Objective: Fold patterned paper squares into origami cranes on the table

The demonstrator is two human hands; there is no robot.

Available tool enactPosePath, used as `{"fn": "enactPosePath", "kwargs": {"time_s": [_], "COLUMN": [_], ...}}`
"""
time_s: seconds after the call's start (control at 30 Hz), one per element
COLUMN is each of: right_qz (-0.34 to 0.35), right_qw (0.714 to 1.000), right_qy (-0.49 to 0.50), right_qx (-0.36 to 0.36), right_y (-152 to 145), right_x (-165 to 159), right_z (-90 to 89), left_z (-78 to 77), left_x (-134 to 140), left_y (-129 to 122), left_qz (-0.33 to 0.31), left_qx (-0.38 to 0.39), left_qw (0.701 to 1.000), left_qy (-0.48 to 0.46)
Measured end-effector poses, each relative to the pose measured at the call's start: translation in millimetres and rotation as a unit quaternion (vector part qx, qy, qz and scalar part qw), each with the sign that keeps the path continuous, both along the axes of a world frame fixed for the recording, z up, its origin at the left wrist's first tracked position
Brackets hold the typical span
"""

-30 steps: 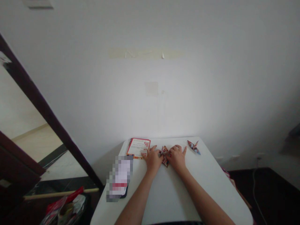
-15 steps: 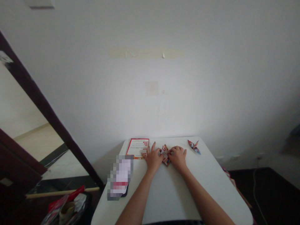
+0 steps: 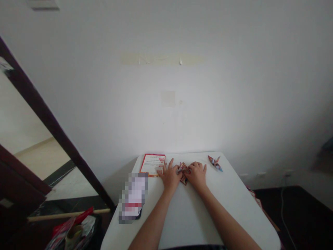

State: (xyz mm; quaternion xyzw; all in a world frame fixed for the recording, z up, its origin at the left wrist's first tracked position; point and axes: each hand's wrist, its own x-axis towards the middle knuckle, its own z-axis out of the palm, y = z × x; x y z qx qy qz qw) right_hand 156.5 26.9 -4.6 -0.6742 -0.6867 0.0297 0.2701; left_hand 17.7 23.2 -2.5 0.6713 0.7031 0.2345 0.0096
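Between my two hands is a small piece of folded printed paper (image 3: 184, 177), patterned in red, brown and white, on the white table. My left hand (image 3: 170, 176) pinches its left side with thumb and index finger, while the other fingers fan out toward the printed sheets. My right hand (image 3: 197, 174) pinches the paper's right side, its remaining fingers bent outward. The fingertips hide part of the folds. A finished-looking paper crane (image 3: 215, 163) lies to the right of my right hand, near the far edge.
A stack of printed sheets (image 3: 153, 164) with a red border lies at the table's (image 3: 189, 222) far left. Closer in is a phone with a blurred screen (image 3: 135, 196). The wall (image 3: 234, 86) stands behind the table. A bag of mixed items (image 3: 78, 231) sits on the floor at left.
My hands have drawn slightly closer together, and the folded paper between them has narrowed, its sides pushed inward. The crane, sheets and phone stay put.
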Motion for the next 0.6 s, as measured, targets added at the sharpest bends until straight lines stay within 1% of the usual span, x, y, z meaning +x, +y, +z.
{"fn": "enactPosePath", "kwargs": {"time_s": [0.27,0.43,0.6], "right_qz": [-0.003,-0.004,0.0], "right_qw": [0.998,0.997,0.998], "right_qy": [0.04,0.059,0.057], "right_qx": [-0.038,-0.041,-0.041], "right_y": [5.8,7.4,7.4], "right_x": [3.9,5.3,5.2], "right_z": [-3.9,-5.7,-6.1], "left_z": [-1.8,1.0,4.0], "left_x": [-2.1,-2.2,-1.4], "left_y": [4.4,3.8,0.9], "left_qz": [0.016,0.018,0.018], "left_qx": [-0.002,-0.015,-0.023], "left_qw": [1.0,0.999,0.999], "left_qy": [-0.023,-0.031,-0.018]}}
